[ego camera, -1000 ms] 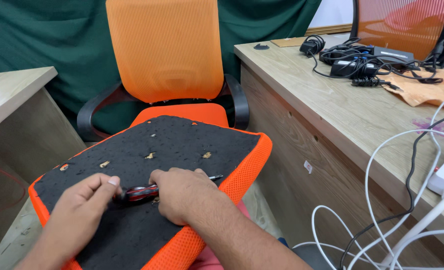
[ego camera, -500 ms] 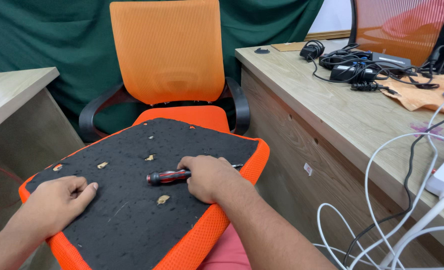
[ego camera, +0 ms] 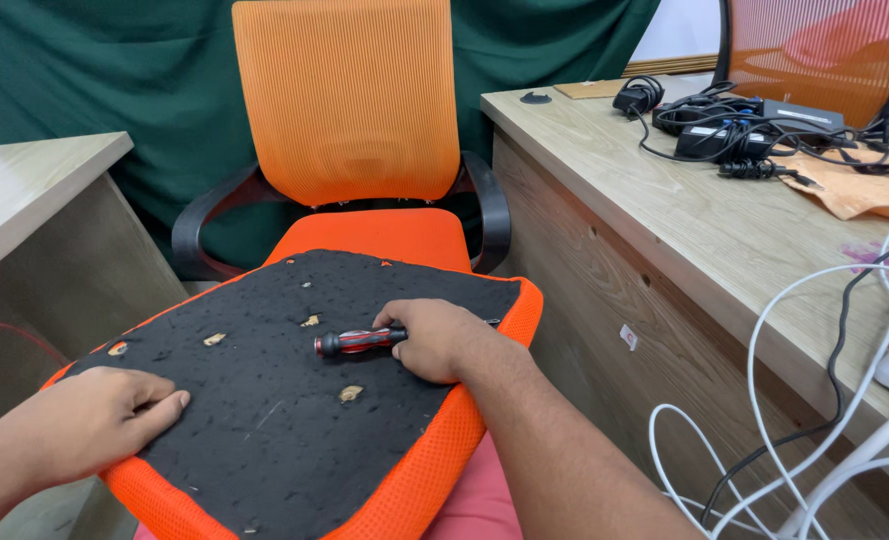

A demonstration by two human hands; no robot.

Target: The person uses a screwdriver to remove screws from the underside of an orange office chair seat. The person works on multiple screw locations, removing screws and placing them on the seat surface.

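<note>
Black seat underside: right hand pinching red-black screwdriver, left hand flat.

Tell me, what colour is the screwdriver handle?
Red and black; the screwdriver lies under the right hand, seen in the head view.

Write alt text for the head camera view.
A right hand holds a red-and-black-handled screwdriver flat on the black felt underside of an orange seat cushion; the left hand presses its near edge. Behind stands an orange mesh office chair, beside a wooden desk.
</note>
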